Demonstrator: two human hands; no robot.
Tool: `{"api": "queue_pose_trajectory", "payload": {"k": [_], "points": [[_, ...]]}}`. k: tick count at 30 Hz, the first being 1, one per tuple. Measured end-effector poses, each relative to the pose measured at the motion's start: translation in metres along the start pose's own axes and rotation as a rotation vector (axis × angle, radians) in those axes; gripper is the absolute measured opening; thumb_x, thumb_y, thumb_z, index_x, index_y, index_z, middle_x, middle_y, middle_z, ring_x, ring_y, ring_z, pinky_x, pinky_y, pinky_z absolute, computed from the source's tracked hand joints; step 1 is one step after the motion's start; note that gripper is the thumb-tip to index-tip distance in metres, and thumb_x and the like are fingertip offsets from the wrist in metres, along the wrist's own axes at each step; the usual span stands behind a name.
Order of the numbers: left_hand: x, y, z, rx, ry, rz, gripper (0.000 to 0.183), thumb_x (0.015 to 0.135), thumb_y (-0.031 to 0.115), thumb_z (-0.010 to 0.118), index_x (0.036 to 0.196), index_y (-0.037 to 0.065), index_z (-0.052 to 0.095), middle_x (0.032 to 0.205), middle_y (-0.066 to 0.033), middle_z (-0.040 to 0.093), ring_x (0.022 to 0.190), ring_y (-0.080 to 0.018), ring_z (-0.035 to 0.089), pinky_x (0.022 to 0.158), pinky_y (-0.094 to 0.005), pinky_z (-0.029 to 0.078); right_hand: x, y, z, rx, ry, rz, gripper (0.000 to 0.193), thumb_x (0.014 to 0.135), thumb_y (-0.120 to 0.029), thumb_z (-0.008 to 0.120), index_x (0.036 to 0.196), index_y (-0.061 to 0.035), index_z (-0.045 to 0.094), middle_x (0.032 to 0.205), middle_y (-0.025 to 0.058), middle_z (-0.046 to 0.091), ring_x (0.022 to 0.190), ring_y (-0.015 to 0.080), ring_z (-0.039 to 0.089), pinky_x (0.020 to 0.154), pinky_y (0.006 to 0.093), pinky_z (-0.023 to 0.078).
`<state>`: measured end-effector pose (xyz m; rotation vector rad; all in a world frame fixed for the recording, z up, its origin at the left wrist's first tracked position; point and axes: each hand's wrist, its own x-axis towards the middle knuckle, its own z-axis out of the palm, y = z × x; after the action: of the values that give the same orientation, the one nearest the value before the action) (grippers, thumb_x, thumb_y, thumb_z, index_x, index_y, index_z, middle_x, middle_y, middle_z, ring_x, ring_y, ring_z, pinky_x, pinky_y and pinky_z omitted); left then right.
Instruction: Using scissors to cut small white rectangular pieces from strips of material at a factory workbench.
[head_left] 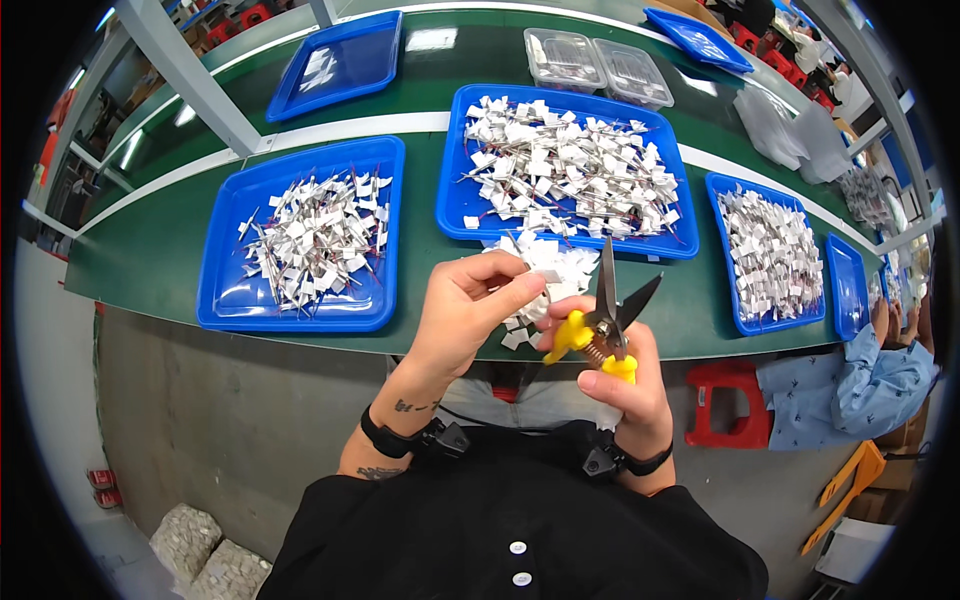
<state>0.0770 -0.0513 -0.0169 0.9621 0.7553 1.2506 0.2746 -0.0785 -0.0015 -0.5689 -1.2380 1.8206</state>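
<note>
My right hand (640, 390) is wrapped round spring-loaded snips (604, 325) with yellow handles. Their dark blades point away from me and stand apart. Just left of them, my left hand (470, 305) has its thumb and forefinger pinched together; whatever is between them is too small to make out. Beneath and beyond both hands lies a heap of small white pieces (570, 265) at the front of the green table. Past that heap, a large blue tray (455, 190) holds many white-tagged parts with thin dark leads. Another blue tray (220, 290) of similar parts sits to the left.
At the right, a blue tray (745, 310) is full of white parts, with a narrower blue tray (848, 290) beyond it. Clear plastic boxes (565, 60) and a blue tray (335, 65) stand farther back. A co-worker (850, 385) sits at right near a red stool (725, 405).
</note>
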Motion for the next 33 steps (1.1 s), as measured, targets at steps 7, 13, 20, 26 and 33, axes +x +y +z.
{"api": "queue_pose_trajectory", "payload": {"k": [7, 13, 20, 26, 33], "points": [[-0.016, 0.009, 0.002, -0.042, -0.019, 0.021, 0.006, 0.084, 0.000, 0.072, 0.086, -0.004, 0.068, 0.082, -0.0030, 0.065, 0.075, -0.0068, 0.057, 0.065, -0.0208, 0.046, -0.011, -0.005, 0.010, -0.962, 0.271, -0.203, 0.057, 0.065, -0.002, 0.068, 0.121, -0.0004, 0.057, 0.099, 0.0159, 0.059, 0.089, 0.0303, 0.060, 0.081, 0.0338, 0.049], [-0.021, 0.002, 0.001, 0.062, 0.002, 0.109, 0.005, 0.083, -0.001, 0.073, 0.082, -0.005, 0.070, 0.082, -0.0069, 0.067, 0.073, -0.0085, 0.059, 0.063, -0.0215, 0.046, -0.009, 0.001, 0.015, -0.947, 0.262, -0.186, 0.053, 0.065, -0.001, 0.068, 0.117, -0.0003, 0.058, 0.097, 0.0154, 0.060, 0.085, 0.0306, 0.061, 0.078, 0.0349, 0.049], [-0.024, -0.001, 0.004, 0.155, 0.058, 0.169, 0.006, 0.083, 0.000, 0.074, 0.082, -0.005, 0.071, 0.081, -0.0095, 0.069, 0.071, -0.0093, 0.061, 0.061, -0.0212, 0.047, -0.010, 0.009, 0.016, -1.006, 0.334, -0.164, 0.043, 0.063, -0.003, 0.069, 0.106, 0.0010, 0.061, 0.088, 0.0155, 0.062, 0.076, 0.0317, 0.063, 0.070, 0.0345, 0.051], [-0.028, 0.001, 0.004, 0.209, 0.055, 0.155, 0.006, 0.083, 0.000, 0.073, 0.083, -0.006, 0.071, 0.080, -0.0093, 0.069, 0.071, -0.0089, 0.061, 0.062, -0.0209, 0.047, -0.012, 0.015, 0.016, -1.047, 0.342, -0.179, 0.037, 0.063, -0.001, 0.067, 0.100, 0.0054, 0.062, 0.078, 0.0148, 0.063, 0.067, 0.0259, 0.063, 0.064, 0.0292, 0.049], [-0.035, 0.011, -0.011, 0.259, 0.195, 0.160, 0.009, 0.088, 0.001, 0.067, 0.080, -0.004, 0.068, 0.077, -0.0092, 0.067, 0.068, -0.0095, 0.060, 0.061, -0.0205, 0.046, -0.016, 0.024, 0.011, -0.942, 0.285, -0.029, 0.038, 0.065, -0.002, 0.068, 0.102, 0.0024, 0.062, 0.088, 0.0144, 0.066, 0.072, 0.0228, 0.065, 0.067, 0.0298, 0.051]]}}
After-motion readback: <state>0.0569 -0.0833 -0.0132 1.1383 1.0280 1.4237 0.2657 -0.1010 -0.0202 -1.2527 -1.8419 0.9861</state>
